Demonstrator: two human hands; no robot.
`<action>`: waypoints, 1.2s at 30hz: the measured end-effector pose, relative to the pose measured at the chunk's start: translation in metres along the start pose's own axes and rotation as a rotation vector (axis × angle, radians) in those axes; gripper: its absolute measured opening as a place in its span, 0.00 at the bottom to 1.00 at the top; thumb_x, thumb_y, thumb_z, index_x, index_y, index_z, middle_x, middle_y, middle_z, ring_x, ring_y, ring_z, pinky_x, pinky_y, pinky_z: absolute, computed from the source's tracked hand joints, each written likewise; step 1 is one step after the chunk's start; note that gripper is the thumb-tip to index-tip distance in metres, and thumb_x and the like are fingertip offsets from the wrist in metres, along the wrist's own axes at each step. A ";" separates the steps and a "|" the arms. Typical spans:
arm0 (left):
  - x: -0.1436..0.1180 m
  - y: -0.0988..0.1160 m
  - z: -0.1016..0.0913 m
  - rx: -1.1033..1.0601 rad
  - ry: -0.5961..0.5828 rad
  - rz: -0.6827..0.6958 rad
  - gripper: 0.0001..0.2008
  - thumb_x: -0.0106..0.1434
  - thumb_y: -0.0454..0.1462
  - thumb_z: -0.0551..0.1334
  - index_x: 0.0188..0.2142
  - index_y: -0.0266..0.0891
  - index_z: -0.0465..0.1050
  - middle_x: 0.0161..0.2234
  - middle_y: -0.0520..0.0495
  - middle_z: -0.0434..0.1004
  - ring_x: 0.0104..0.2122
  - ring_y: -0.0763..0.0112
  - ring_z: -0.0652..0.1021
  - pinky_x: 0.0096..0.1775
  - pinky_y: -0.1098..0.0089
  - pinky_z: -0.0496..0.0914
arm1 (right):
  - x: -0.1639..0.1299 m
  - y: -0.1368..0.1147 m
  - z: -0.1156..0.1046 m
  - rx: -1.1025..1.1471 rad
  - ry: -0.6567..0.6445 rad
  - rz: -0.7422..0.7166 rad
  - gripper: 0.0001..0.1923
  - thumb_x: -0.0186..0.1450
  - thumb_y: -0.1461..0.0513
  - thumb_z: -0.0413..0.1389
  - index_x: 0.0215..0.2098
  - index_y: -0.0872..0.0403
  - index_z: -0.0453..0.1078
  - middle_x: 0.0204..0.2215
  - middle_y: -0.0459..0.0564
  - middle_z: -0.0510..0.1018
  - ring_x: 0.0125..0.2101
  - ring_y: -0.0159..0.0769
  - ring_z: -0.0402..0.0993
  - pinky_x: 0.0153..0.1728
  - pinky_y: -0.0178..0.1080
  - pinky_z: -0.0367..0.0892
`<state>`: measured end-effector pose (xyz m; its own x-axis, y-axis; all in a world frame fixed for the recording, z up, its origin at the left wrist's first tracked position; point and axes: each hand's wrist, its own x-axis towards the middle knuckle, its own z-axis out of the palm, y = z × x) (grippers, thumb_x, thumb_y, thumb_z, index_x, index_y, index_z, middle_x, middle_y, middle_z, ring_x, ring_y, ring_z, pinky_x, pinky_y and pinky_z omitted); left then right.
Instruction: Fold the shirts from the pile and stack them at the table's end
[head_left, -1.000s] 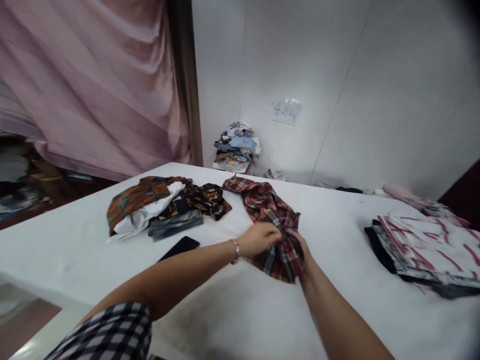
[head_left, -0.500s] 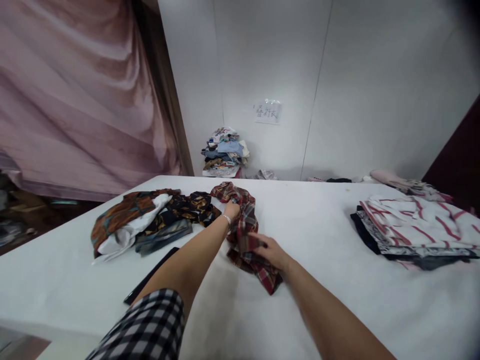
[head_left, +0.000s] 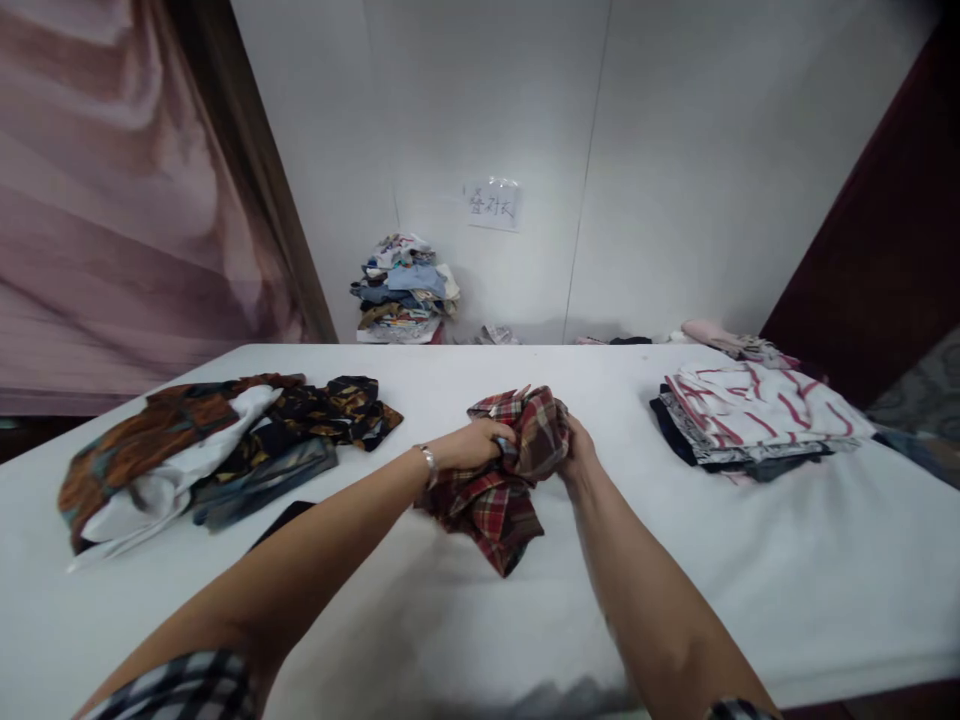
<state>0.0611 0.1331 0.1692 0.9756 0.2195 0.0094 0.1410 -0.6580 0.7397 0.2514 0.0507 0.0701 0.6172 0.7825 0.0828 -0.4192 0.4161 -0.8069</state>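
A crumpled red plaid shirt (head_left: 495, 500) lies in the middle of the white table (head_left: 750, 560). My left hand (head_left: 472, 445), with a silver bracelet on the wrist, grips the shirt's upper left part. My right hand (head_left: 577, 450) holds the bunched upper right part. Both hands lift the top of the shirt slightly while its lower end rests on the table.
A heap of unfolded patterned clothes (head_left: 202, 450) lies at the left, with a dark phone (head_left: 281, 520) in front of it. A folded stack with a red-striped white top (head_left: 750, 415) sits at the right. More clothes (head_left: 405, 290) are piled by the wall; a curtain hangs left.
Both hands have gathered the plaid shirt and drawn it toward the table's middle; earlier the left hand reached to its far end. The camera has swung rightward.
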 end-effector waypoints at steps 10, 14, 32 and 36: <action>-0.038 -0.025 -0.103 -0.098 1.010 -0.260 0.18 0.54 0.39 0.59 0.43 0.37 0.76 0.36 0.48 0.81 0.37 0.62 0.77 0.43 0.64 0.72 | -0.007 -0.052 0.024 -0.006 0.227 -0.473 0.11 0.48 0.62 0.63 0.27 0.51 0.66 0.26 0.40 0.74 0.29 0.31 0.70 0.31 0.35 0.67; -0.041 -0.026 -0.148 0.346 1.193 -0.350 0.18 0.61 0.43 0.57 0.48 0.38 0.74 0.42 0.43 0.80 0.42 0.59 0.77 0.46 0.62 0.70 | -0.028 -0.060 0.034 -0.382 0.219 -0.701 0.07 0.53 0.59 0.62 0.28 0.52 0.70 0.27 0.43 0.74 0.31 0.33 0.69 0.35 0.37 0.66; -0.076 -0.022 0.043 0.581 0.227 -0.228 0.34 0.58 0.45 0.60 0.64 0.41 0.59 0.59 0.39 0.68 0.55 0.53 0.72 0.54 0.59 0.66 | 0.009 -0.054 -0.010 -1.093 0.017 -0.170 0.25 0.43 0.69 0.57 0.40 0.50 0.77 0.35 0.47 0.81 0.38 0.44 0.74 0.45 0.45 0.67; -0.076 -0.031 0.037 0.632 0.199 -0.254 0.27 0.55 0.31 0.56 0.56 0.42 0.69 0.50 0.42 0.75 0.49 0.57 0.75 0.50 0.61 0.68 | 0.000 -0.062 -0.021 -1.076 0.124 -0.240 0.10 0.48 0.64 0.53 0.27 0.52 0.75 0.26 0.46 0.79 0.34 0.42 0.73 0.43 0.44 0.67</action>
<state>-0.0109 0.1104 0.1203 0.8584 0.5099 0.0559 0.4902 -0.8475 0.2037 0.2914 0.0150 0.1074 0.6924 0.6585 0.2947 0.4805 -0.1162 -0.8693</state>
